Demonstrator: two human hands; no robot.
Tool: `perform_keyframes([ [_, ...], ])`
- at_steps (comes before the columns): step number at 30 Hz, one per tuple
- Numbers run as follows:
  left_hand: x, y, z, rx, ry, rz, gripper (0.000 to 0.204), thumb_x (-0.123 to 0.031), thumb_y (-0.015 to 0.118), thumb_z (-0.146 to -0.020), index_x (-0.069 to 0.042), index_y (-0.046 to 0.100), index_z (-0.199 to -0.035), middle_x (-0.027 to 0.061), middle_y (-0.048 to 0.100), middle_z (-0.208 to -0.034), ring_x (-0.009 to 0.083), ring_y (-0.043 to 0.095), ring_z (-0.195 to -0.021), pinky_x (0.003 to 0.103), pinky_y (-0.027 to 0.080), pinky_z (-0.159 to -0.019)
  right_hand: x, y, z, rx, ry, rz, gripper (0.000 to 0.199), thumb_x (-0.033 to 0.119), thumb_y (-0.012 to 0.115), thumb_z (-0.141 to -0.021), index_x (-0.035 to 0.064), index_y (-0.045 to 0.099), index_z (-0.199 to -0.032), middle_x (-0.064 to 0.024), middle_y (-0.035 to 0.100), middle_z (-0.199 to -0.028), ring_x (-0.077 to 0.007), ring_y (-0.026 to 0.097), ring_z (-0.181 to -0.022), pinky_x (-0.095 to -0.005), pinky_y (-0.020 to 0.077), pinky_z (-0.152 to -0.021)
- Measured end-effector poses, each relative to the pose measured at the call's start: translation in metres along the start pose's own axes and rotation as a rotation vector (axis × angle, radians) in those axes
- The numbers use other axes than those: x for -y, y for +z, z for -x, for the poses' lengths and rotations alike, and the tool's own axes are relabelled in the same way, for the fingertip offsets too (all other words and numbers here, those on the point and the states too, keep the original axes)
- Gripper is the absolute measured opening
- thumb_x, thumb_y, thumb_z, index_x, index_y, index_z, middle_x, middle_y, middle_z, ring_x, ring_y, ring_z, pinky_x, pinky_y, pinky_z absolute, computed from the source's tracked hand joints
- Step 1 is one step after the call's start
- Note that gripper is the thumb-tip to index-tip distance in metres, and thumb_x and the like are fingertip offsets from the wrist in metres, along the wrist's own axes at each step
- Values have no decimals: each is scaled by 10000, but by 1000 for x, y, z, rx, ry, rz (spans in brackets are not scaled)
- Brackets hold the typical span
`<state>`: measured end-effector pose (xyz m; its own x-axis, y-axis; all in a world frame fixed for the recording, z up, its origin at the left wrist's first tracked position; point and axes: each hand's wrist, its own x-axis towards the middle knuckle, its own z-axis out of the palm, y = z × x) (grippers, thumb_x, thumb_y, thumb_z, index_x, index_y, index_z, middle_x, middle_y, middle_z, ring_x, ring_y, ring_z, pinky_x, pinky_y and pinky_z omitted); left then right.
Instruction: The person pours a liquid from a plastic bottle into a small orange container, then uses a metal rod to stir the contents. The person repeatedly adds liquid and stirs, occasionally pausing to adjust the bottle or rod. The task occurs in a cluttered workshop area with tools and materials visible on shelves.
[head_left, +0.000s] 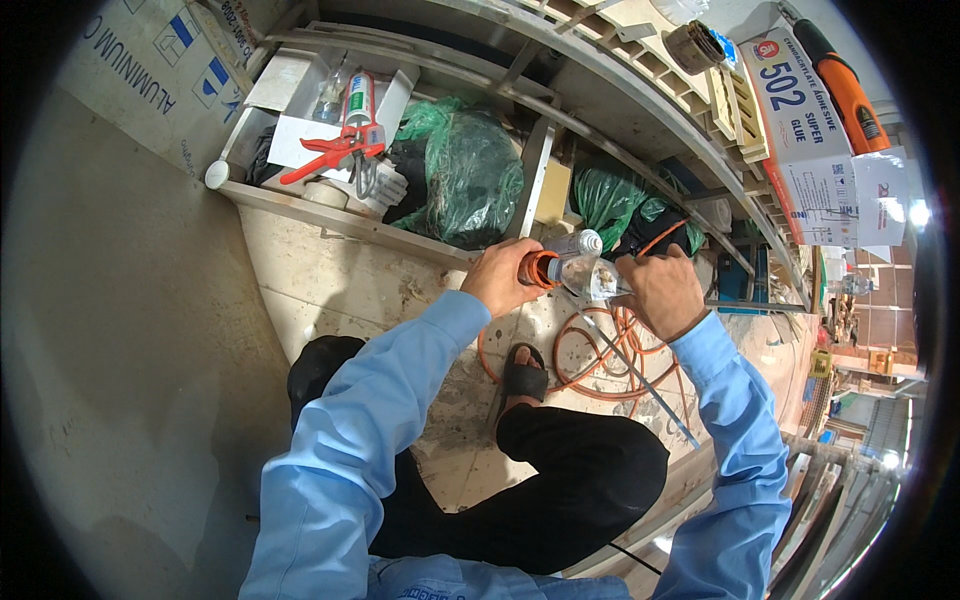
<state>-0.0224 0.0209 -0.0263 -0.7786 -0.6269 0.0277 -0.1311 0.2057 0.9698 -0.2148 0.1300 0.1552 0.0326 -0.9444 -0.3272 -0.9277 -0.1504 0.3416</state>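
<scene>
My left hand (497, 279) is closed around a small orange container (540, 269), whose open, dark mouth faces right. In my right hand (664, 291) is a clear plastic bottle (592, 279), gripped at its right end. The bottle lies nearly sideways, with its narrow end close to the container's mouth. Whether the two touch, I cannot tell. Just beyond them is a clear cylinder with a white end (578, 243); what supports it is partly hidden.
Ahead, a low shelf holds a red caulking gun (340, 152), a sealant cartridge (358, 100) and green plastic bags (474, 170). An orange hose (590, 375) lies coiled on the floor near a metal strip (650, 388). Upper right are a cardboard box (805, 150) and an orange-black tool (850, 100).
</scene>
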Motion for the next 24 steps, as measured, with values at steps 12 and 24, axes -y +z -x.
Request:
perform_keyframes([
  [12,2,2,0,-4,28,-40,629,-147,926,-724,-11,645,-1270,173,722,-1167,304,723,-1048,393,578,-941,0,-3,2,-14,2,31,179,195,718,-858,85,699,-998,-106,727,-757,-296,749,-756,-448,547,-911],
  [24,0,2,1,15,3,-25,637,-163,925,-709,-9,651,-1263,170,722,-1161,314,720,-1029,399,575,-927,0,-10,2,44,-2,2,223,229,778,-814,81,696,-960,-116,722,-733,-304,742,-741,-458,538,-909],
])
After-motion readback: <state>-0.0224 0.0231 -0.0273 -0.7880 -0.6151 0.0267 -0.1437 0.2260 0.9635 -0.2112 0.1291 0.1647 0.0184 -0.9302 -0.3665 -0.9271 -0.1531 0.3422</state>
